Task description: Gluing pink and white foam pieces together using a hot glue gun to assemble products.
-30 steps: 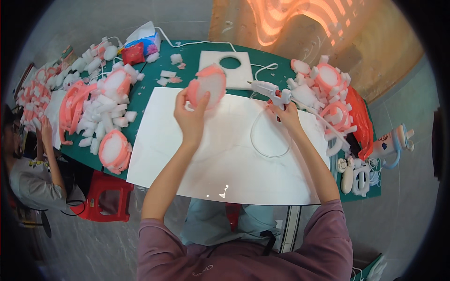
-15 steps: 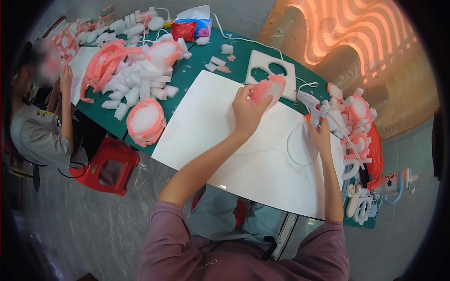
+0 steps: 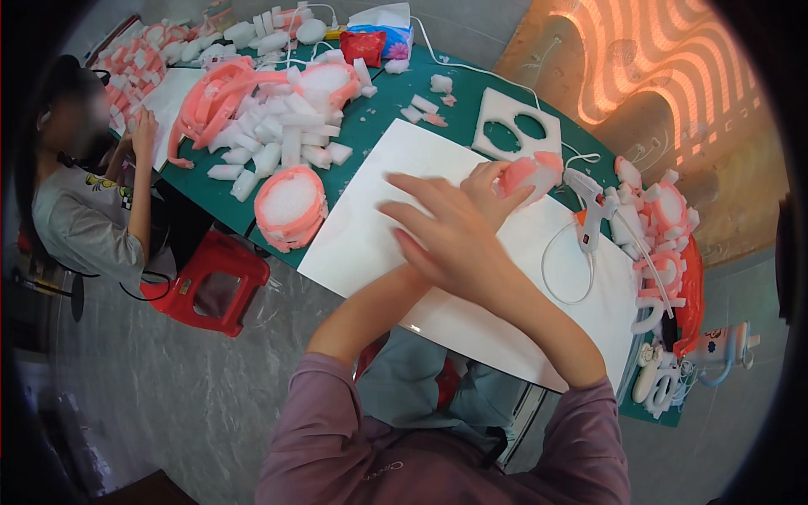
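My left hand (image 3: 488, 195) grips a pink-and-white foam piece (image 3: 530, 178), a white body wrapped with a pink strip, above the white board (image 3: 353, 240). Across my left forearm reaches my right hand (image 3: 448, 234), empty, its fingers spread toward the left and a little blurred; it hides my left wrist. A white glue gun (image 3: 594, 210) with an orange part rests at the board's right side, a glue stick trailing from its back and a white cord looping beside it. No hand touches it.
Left of the board lie a round pink-edged foam piece (image 3: 291, 208), white foam blocks (image 3: 290, 139) and pink strips (image 3: 200, 105). Behind is a foam sheet with two holes (image 3: 497, 118). More foam pieces (image 3: 669, 204) crowd the right. A co-worker (image 3: 88, 210) sits left near a red stool (image 3: 206, 286).
My right hand has let go of the glue gun and swung left across my left arm, opening its fingers. My left hand still holds the foam piece. The whole view has shifted slightly.
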The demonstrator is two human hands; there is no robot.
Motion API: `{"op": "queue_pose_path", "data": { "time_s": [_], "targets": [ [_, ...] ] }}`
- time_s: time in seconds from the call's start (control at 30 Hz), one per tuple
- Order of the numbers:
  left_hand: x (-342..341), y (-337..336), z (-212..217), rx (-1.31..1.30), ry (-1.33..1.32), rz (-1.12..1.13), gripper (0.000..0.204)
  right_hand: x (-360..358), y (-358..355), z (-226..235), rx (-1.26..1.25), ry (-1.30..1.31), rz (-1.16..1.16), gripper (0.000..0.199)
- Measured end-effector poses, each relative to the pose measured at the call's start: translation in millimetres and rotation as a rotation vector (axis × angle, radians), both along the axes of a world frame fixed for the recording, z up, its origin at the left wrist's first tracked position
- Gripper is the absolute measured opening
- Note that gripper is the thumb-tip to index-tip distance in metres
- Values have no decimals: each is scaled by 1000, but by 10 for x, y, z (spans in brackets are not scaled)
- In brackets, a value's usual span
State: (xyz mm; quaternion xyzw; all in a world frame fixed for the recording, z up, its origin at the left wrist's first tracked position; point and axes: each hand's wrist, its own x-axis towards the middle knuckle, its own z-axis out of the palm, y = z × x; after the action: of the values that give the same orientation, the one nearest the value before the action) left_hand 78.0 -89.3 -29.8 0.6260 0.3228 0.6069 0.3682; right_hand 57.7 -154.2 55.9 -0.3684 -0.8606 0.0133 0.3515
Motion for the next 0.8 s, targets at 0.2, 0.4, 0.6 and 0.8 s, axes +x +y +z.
{"op": "queue_pose_path", "data": {
  "time_s": [0.2, 0.4, 0.6, 0.8],
  "targets": [
    [-65, 21, 45, 22, -82, -88, 37, -612, 994, -417, 59, -114, -90, 30],
    [3, 8, 22, 301, 63, 43, 38, -853, 1382, -485, 117, -144, -142, 33],
    [105, -23, -49, 361, 30, -51, 40, -914, 1579, -507, 32, 199, -47, 27],
    [44, -12, 9, 322, 105, -7, 38, -534, 1060, 269, -421, 856, 106, 27]
  ]
}}
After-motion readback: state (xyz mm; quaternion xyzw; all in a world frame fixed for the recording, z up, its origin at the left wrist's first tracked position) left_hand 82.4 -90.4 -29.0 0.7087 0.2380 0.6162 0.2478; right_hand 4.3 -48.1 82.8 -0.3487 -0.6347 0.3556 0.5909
